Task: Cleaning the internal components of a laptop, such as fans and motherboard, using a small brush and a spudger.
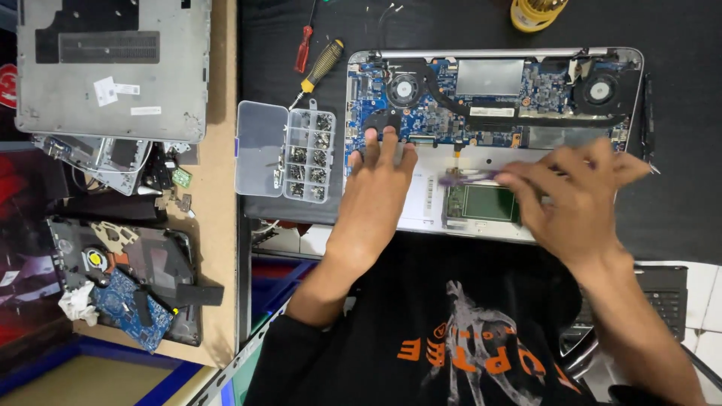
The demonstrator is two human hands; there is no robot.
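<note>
Left hand: the left hand [376, 177] lies flat with fingers stretched, pressing on the opened laptop [492, 135] at its left part, fingertips at the edge of the blue board [444, 113]; it grasps nothing.
Right hand: the right hand [575, 192] is blurred; its fingers pinch a thin purple tool [466, 178], whose tip points to the left, above the lower middle of the laptop.
Laptop: it lies in the upper centre of the frame on a black mat [677, 218], bottom cover removed, with two round fans [404, 89] at the upper corners.
Screw box: a clear box with small compartments [286, 150] stands just beside the laptop, at its left, lid open.
Screwdrivers: a yellow-black one [320, 69] and a red one [303, 46] lie above the box.
Left of the frame: a grey laptop cover [113, 68] lies in the upper left, and another dismantled machine [124, 282] lies in the lower left.
Person: wears a black shirt [451, 331] with an orange print, at the bottom centre.
</note>
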